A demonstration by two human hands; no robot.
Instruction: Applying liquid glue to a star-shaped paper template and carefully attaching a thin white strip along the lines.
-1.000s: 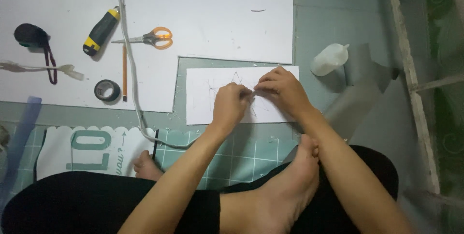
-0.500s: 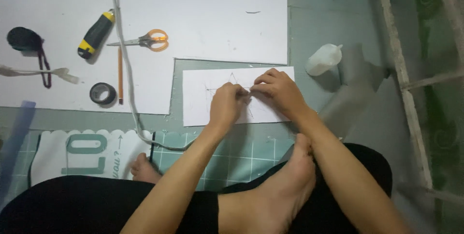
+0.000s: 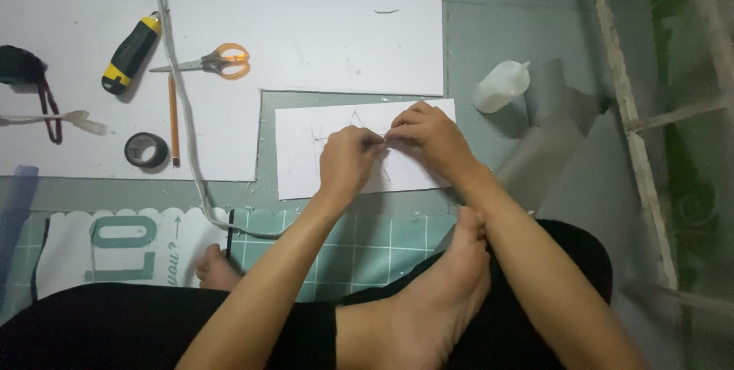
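Two hands meet, fingertips together, on one small sheet (image 3: 306, 148): left hand (image 3: 348, 160) and right hand (image 3: 428, 134) pinch something too small to identify. Left of them lie one scissors (image 3: 210, 62), one pencil (image 3: 173, 118), one tape roll (image 3: 145, 149); right, one bottle (image 3: 499, 86).

Both forearms are extended forward from the lower frame and converge toward the centre. The left hand (image 3: 345, 162) is held palm-down with fingers curled, and the right hand (image 3: 430, 139) is angled in from the right, its fingertips met with those of the left. A pinch appears to be formed between thumbs and forefingers, though the contact point is too small to be resolved.
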